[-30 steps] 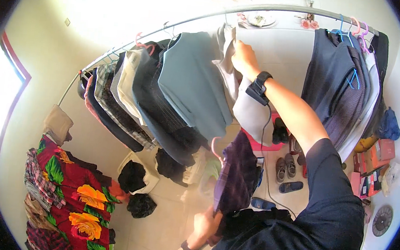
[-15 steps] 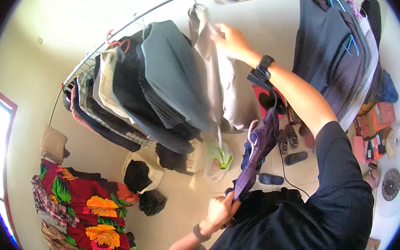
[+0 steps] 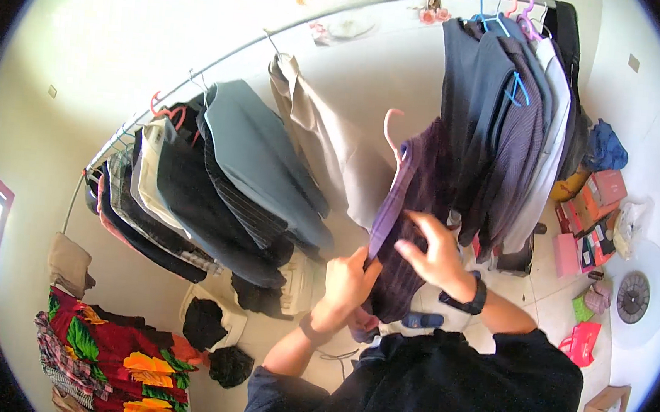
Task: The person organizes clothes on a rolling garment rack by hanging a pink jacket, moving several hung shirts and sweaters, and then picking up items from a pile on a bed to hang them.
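Observation:
A dark purple checked shirt (image 3: 423,171) hangs in front of me on a pink hanger (image 3: 388,129), its hook pointing up and apart from the rail. My left hand (image 3: 345,285) is closed on the shirt's lighter purple edge, fingers wrapped round the cloth. My right hand (image 3: 436,251) is at the shirt's dark front with thumb and fingers apart; it does not grip the cloth. Behind the shirt and to its left, a beige garment (image 3: 323,140) hangs from a hook on the metal rail (image 3: 314,16).
Shirts and jackets (image 3: 253,150) crowd the rail's left part; more dark clothes (image 3: 478,94) hang at right. Below are white bins (image 3: 232,322), a black bag (image 3: 230,366) and a blue slipper (image 3: 422,320). Shoe boxes (image 3: 602,192) stand at right, a flowered red cloth (image 3: 114,344) at left.
My right hand has left the beige garment and come down to the purple shirt. The shirt has been raised, its hanger hook now upright, with my left hand still holding it.

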The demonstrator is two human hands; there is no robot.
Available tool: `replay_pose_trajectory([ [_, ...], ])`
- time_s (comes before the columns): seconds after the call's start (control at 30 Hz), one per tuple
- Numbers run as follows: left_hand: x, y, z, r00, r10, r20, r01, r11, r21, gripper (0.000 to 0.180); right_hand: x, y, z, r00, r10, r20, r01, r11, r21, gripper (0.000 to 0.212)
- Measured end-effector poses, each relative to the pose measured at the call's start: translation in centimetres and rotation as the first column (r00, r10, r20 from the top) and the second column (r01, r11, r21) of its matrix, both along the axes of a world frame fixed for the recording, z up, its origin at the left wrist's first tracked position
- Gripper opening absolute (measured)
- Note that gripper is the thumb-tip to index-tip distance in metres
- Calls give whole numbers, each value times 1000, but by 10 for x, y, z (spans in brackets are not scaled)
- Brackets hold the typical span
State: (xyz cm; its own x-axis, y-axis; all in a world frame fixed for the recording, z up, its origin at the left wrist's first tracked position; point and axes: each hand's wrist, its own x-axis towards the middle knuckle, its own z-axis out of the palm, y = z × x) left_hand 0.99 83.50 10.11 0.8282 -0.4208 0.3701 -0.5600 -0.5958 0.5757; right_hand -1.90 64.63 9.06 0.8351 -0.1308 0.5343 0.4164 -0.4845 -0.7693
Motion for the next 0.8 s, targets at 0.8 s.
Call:
replay_pose_trajectory([
  [0.8, 167, -294, 136, 998, 54, -30, -54, 998, -10, 31, 180, -201, 91, 986, 85, 143, -152, 810, 566, 32],
])
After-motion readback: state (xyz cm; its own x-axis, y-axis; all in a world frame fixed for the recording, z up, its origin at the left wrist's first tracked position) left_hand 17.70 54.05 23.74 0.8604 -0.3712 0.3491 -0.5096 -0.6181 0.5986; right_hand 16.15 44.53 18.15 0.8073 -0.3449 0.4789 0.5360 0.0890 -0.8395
